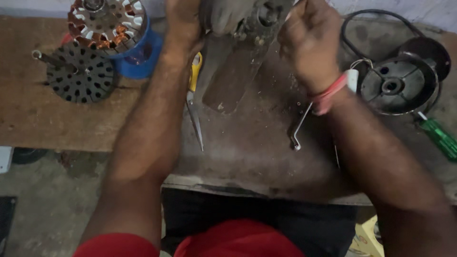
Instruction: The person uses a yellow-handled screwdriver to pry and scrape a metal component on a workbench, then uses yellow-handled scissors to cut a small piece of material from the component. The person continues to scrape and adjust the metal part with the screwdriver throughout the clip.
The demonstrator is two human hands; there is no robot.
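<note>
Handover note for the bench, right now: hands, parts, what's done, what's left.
Left hand: gripping the grey motor part at the top edge of the wooden table.
Right hand: closed at the part's other side; what it holds is hidden.
On the table: scissors, bent metal key, copper-wound stator, perforated rotor disc, round cover, green screwdriver.
Done: stator, rotor and cover lie separate.
Left: the held part remains in hand.

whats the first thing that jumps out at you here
Both hands meet at the top centre: the left hand and right hand grip a dusty grey metal part over the worn workbench. At top left a copper-wound stator sits on a blue tub, and yellow-handled scissors lie between the forearms.
</note>
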